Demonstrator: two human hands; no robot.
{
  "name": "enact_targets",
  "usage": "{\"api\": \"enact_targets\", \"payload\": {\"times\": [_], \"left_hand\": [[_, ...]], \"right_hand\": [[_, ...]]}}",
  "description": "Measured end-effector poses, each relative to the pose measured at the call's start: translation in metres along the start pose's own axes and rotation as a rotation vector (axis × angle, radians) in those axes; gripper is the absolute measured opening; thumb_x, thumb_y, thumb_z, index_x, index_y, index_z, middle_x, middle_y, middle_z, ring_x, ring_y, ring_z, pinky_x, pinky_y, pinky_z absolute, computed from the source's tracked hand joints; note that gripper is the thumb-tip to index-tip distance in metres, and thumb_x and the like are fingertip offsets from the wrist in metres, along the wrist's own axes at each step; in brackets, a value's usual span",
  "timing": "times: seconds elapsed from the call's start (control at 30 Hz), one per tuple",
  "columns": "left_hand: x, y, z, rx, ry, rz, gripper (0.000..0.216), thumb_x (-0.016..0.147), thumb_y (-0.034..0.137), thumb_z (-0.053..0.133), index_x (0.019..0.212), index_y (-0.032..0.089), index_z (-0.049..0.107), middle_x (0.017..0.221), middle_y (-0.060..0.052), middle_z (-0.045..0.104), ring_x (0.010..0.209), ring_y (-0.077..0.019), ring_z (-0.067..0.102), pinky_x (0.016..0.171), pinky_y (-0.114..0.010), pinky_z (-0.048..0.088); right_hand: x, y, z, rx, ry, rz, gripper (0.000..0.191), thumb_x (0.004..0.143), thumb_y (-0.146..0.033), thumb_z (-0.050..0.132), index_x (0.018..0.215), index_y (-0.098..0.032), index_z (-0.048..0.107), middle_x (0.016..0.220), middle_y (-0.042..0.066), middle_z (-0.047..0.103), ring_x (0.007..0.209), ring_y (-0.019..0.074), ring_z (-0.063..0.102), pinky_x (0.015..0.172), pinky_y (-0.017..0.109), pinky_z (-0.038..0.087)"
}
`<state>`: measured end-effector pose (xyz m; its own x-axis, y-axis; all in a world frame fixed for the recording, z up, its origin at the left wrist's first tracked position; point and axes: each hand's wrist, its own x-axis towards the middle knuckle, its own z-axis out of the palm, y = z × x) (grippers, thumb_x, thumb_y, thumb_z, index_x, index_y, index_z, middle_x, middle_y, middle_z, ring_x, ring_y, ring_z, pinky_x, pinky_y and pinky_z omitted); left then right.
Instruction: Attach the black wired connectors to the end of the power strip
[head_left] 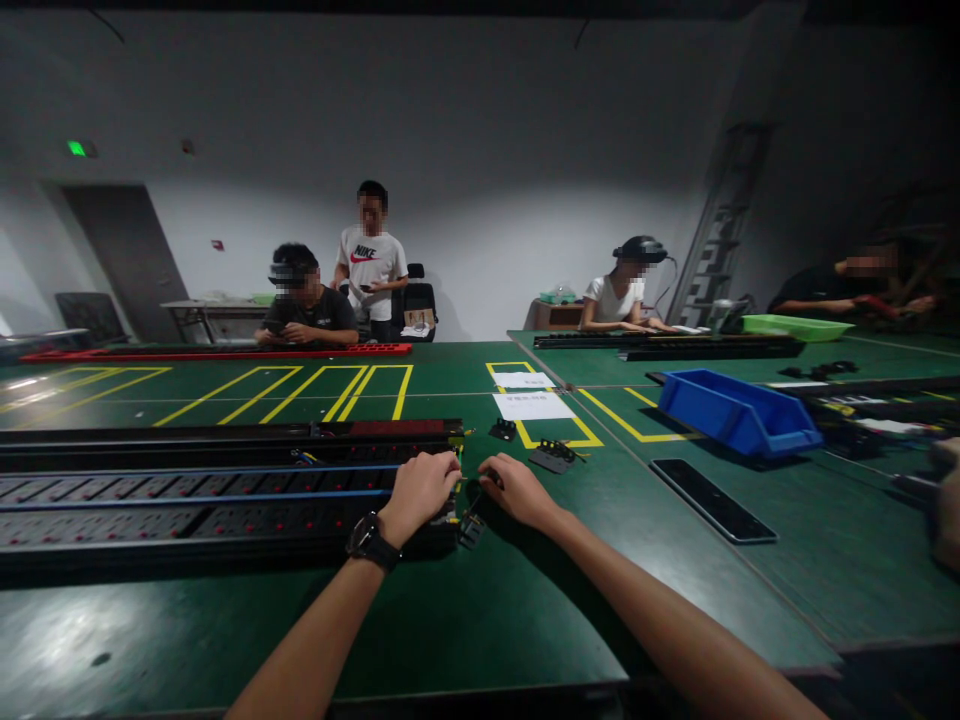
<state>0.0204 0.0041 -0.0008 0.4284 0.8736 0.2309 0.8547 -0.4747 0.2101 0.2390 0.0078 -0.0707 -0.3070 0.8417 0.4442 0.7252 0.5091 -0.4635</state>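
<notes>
Forearms [652, 598] cut off btm, L hand [422, 487] & R hand [519, 489] by blk strips [255, 521], grips half-curled, can't tell what's held

a black, round-faced watch [367, 538] circles the left wrist [395, 519].

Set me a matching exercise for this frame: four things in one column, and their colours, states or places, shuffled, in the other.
Things:
1. Wristwatch
2. Bin
3. Phone-like device
4. Paper sheets

Descriptions:
A. Dark-faced, lying flat to the right of the right hand
B. White, lying beyond both hands
C. Blue, open-topped
D. Strapped around the wrist of the left hand

Right pairs: 1-D, 2-C, 3-A, 4-B
</notes>
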Motion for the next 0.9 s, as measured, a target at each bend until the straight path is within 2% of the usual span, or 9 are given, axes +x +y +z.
{"api": "enact_targets", "payload": {"times": [0.13, 0.3, 0.43, 0.63, 0.9], "left_hand": [[-0.003, 0.005, 0.0, 0.065, -0.006, 0.045, 0.028, 0.102, 0.036, 0.046, 0.104, 0.024, 0.072, 0.095, -0.01, 0.077, 0.091, -0.0264, 0.071, 0.08, -0.033, 0.045], [-0.007, 0.006, -0.005, 0.093, 0.071, 0.025, 0.025, 0.101, 0.031, 0.047, 0.105, 0.022, 0.07, 0.104, -0.008, 0.076, 0.103, -0.0263, 0.067, 0.089, -0.036, 0.045], [-0.007, 0.002, -0.003, 0.033, 0.071, -0.033, 0.024, 0.099, 0.025, 0.047, 0.105, 0.024, 0.07, 0.103, -0.006, 0.076, 0.101, -0.025, 0.066, 0.089, -0.035, 0.045], [-0.005, -0.002, 0.006, -0.11, 0.033, 0.035, 0.023, 0.096, 0.021, 0.048, 0.106, 0.023, 0.07, 0.103, -0.005, 0.076, 0.098, -0.0217, 0.067, 0.087, -0.031, 0.046], [-0.01, 0.003, 0.007, -0.059, 0.049, 0.061, 0.027, 0.096, 0.019, 0.047, 0.105, 0.022, 0.072, 0.104, -0.006, 0.075, 0.102, -0.0236, 0.065, 0.091, -0.035, 0.045]], "right_hand": [[0.0, 0.001, 0.001, -0.003, -0.002, 0.001, 0.013, 0.096, -0.021, 0.057, 0.105, -0.019, 0.066, 0.095, 0.005, 0.063, 0.08, 0.0163, 0.057, 0.072, 0.026, 0.043], [0.0, 0.001, 0.002, -0.019, 0.006, 0.002, 0.013, 0.096, -0.019, 0.058, 0.105, -0.019, 0.067, 0.093, 0.004, 0.062, 0.079, 0.0156, 0.056, 0.071, 0.025, 0.042], [0.001, 0.002, 0.002, -0.029, 0.004, 0.011, 0.013, 0.095, -0.019, 0.059, 0.105, -0.02, 0.067, 0.094, 0.004, 0.062, 0.08, 0.0159, 0.057, 0.072, 0.026, 0.042], [0.001, 0.0, 0.001, -0.036, -0.012, 0.018, 0.014, 0.094, -0.019, 0.061, 0.107, -0.019, 0.067, 0.096, 0.004, 0.063, 0.083, 0.0162, 0.057, 0.074, 0.026, 0.042], [0.001, -0.002, -0.001, -0.062, -0.041, 0.034, 0.015, 0.094, -0.019, 0.061, 0.108, -0.019, 0.067, 0.098, 0.005, 0.064, 0.086, 0.0167, 0.058, 0.076, 0.026, 0.042]]}}
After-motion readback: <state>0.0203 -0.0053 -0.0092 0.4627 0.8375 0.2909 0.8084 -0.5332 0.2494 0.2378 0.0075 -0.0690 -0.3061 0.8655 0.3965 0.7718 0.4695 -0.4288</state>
